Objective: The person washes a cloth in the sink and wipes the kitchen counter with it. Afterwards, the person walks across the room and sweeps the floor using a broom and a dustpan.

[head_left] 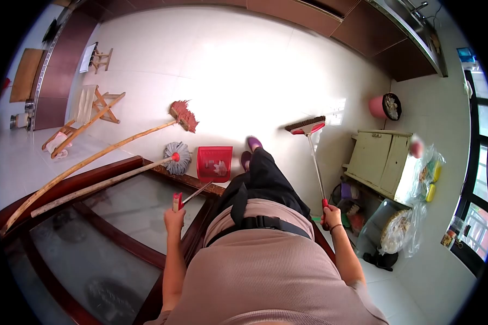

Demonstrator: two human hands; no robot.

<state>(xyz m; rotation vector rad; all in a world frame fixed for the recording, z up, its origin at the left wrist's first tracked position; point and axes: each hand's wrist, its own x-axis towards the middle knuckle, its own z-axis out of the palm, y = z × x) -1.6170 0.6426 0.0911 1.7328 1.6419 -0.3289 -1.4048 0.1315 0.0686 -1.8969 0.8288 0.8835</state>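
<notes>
My left hand (174, 221) is closed around the red handle end of a dustpan (214, 164), whose red pan lies on the floor left of my feet with some pale litter in it. On the other side, my right hand (331, 216) grips the red end of a broom handle. That broom's dark bristle head (307, 125) rests on the floor, ahead and to the right of my feet. A grey string mop (177, 158) lies just left of the dustpan. Beyond it is a red-bristled broom (184, 116) with a long wooden stick.
A wooden-framed glass door (162, 259) stands at my left. Folding chairs (108, 105) are on the left. A cream cabinet (378, 162), a pink bin (378, 106) and bagged items (397, 230) line the right. Brown kitchen cabinets (298, 16) run along the far side.
</notes>
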